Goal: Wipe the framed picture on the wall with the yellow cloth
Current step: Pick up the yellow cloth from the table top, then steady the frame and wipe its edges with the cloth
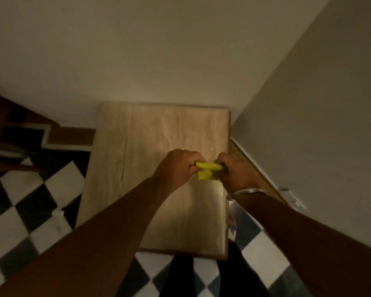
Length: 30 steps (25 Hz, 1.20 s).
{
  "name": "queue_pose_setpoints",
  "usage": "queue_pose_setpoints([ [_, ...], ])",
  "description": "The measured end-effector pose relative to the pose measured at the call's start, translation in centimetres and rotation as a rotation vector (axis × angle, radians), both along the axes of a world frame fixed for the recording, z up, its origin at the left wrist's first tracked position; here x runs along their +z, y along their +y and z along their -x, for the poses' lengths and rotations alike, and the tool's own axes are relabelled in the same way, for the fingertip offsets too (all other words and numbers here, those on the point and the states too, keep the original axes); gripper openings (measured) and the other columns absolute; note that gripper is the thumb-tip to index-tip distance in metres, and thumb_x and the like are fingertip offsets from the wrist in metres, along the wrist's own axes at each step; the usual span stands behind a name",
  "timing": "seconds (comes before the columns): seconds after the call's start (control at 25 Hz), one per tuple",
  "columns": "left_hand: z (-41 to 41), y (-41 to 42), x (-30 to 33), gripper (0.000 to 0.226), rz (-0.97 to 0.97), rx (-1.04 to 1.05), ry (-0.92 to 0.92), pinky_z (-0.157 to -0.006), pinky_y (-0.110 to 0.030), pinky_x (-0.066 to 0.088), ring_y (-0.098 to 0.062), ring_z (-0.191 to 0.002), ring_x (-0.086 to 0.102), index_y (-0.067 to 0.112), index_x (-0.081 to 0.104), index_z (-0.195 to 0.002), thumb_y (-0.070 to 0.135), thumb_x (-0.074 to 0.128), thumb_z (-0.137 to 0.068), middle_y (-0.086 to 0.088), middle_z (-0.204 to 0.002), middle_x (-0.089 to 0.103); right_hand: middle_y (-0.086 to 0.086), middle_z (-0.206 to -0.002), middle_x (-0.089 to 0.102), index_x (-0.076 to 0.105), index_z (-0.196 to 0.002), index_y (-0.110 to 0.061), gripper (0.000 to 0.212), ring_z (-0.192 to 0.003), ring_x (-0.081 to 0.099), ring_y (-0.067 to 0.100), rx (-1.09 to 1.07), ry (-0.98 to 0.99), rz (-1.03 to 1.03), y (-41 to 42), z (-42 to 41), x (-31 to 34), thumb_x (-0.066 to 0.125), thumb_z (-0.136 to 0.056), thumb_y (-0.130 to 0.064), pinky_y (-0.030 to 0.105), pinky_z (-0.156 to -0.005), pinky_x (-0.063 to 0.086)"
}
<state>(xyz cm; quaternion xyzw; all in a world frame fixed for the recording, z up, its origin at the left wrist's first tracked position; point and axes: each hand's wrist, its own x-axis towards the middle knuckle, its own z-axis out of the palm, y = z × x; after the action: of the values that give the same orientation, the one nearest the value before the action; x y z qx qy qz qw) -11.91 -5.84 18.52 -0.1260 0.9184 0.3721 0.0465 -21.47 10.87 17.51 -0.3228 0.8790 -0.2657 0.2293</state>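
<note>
The yellow cloth (208, 171) is bunched into a small roll and held between both hands above a light wooden table top (141, 146). My left hand (178, 166) grips its left end and my right hand (234, 170) grips its right end; a loose fold hangs below the roll. A metal bangle sits on my right wrist. No framed picture shows in this view; only bare wall is visible above the table.
The table stands in a corner, with a beige wall (159, 50) behind it and another wall (319, 125) to the right. A black-and-white checkered rug (30, 206) covers the floor on the left and front. A white wall socket (292, 199) sits low on the right.
</note>
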Motion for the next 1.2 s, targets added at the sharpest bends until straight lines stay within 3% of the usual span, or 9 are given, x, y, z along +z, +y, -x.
queue_pose_setpoints([
  [0.16, 10.4, -0.9, 16.9, 0.014, 0.003, -0.145, 0.326, -0.063, -0.01, 0.043, -0.005, -0.071, 0.066, 0.015, 0.078, -0.088, 0.011, 0.073, -0.075, -0.003, -0.079, 0.079, 0.015, -0.08, 0.068, 0.066, -0.079, -0.01, 0.013, -0.078, 0.06, 0.033, -0.145, 0.22, 0.212, 1.3, 7.4, 18.6, 0.07, -0.07, -0.002, 0.031, -0.065, 0.037],
  [0.32, 18.0, 4.4, 36.9, 0.02, 0.103, -0.383, 0.591, -0.063, -0.021, 0.051, -0.01, -0.069, 0.068, 0.018, 0.08, -0.088, 0.006, 0.074, -0.073, -0.001, -0.081, 0.079, 0.0, -0.071, 0.067, 0.07, -0.078, -0.017, 0.02, -0.069, 0.063, 0.025, -0.316, 0.485, 0.324, 8.2, 10.9, 38.3, 0.072, -0.068, 0.0, 0.031, -0.066, 0.05],
  [0.4, 20.2, 8.9, 46.8, 0.023, 0.148, -0.471, 0.756, -0.06, -0.018, 0.048, -0.009, -0.069, 0.067, 0.019, 0.08, -0.088, 0.004, 0.074, -0.07, -0.001, -0.08, 0.079, -0.004, -0.069, 0.064, 0.07, -0.077, -0.021, 0.021, -0.067, 0.062, 0.022, -0.4, 0.649, 0.388, 13.0, 11.0, 48.0, 0.075, -0.069, -0.003, 0.033, -0.065, 0.051],
  [0.6, 21.0, 21.5, 66.3, 0.026, 0.064, -0.606, 1.115, -0.068, -0.023, 0.056, -0.007, -0.072, 0.068, 0.016, 0.079, -0.095, 0.002, 0.075, -0.074, -0.001, -0.084, 0.079, 0.009, -0.081, 0.072, 0.065, -0.088, -0.02, 0.019, -0.075, 0.068, 0.029, -0.522, 0.933, 0.586, 25.3, 8.6, 67.4, 0.076, -0.074, -0.011, 0.042, -0.063, 0.059],
  [0.68, 21.0, 26.4, 72.0, 0.026, 0.039, -0.657, 1.227, -0.077, -0.024, 0.058, -0.007, -0.081, 0.069, 0.016, 0.076, -0.102, 0.002, 0.073, -0.08, 0.0, -0.092, 0.078, 0.01, -0.083, 0.073, 0.061, -0.096, -0.022, 0.02, -0.075, 0.07, 0.028, -0.537, 1.005, 0.656, 30.3, 7.4, 72.8, 0.071, -0.081, -0.013, 0.044, -0.06, 0.061],
  [0.84, 20.8, 36.1, 81.7, 0.023, -0.022, -0.765, 1.392, -0.081, -0.026, 0.059, -0.009, -0.09, 0.069, 0.019, 0.072, -0.107, 0.008, 0.07, -0.087, 0.002, -0.096, 0.074, -0.001, -0.087, 0.07, 0.059, -0.1, -0.028, 0.02, -0.078, 0.068, 0.014, -0.471, 1.211, 0.682, 40.5, 4.8, 81.7, 0.068, -0.083, -0.021, 0.021, -0.052, 0.056],
  [0.96, 20.8, 40.8, 86.8, 0.02, 0.002, -0.78, 1.503, -0.077, -0.028, 0.06, -0.011, -0.085, 0.069, 0.016, 0.073, -0.104, 0.011, 0.074, -0.085, 0.0, -0.091, 0.072, -0.005, -0.089, 0.065, 0.063, -0.1, -0.026, 0.021, -0.081, 0.062, 0.01, -0.461, 1.441, 0.596, 45.2, 4.7, 86.9, 0.071, -0.081, -0.024, 0.016, -0.055, 0.046],
  [1.08, 21.7, 44.1, 92.0, 0.019, -0.013, -0.695, 1.591, -0.074, -0.034, 0.06, -0.017, -0.078, 0.071, 0.013, 0.075, -0.096, 0.008, 0.08, -0.078, -0.007, -0.086, 0.075, 0.004, -0.093, 0.065, 0.065, -0.102, -0.021, 0.025, -0.082, 0.062, 0.021, -0.517, 1.636, 0.531, 47.8, 6.3, 92.6, 0.073, -0.079, -0.018, 0.023, -0.06, 0.045],
  [1.2, 23.0, 46.7, 95.7, 0.016, 0.013, -0.631, 1.668, -0.077, -0.043, 0.059, -0.025, -0.082, 0.071, 0.012, 0.075, -0.092, 0.007, 0.079, -0.077, -0.01, -0.087, 0.075, 0.014, -0.106, 0.058, 0.058, -0.113, -0.018, 0.04, -0.088, 0.059, 0.031, -0.612, 1.866, 0.45, 48.7, 8.6, 96.6, 0.066, -0.076, -0.005, 0.029, -0.074, 0.043],
])
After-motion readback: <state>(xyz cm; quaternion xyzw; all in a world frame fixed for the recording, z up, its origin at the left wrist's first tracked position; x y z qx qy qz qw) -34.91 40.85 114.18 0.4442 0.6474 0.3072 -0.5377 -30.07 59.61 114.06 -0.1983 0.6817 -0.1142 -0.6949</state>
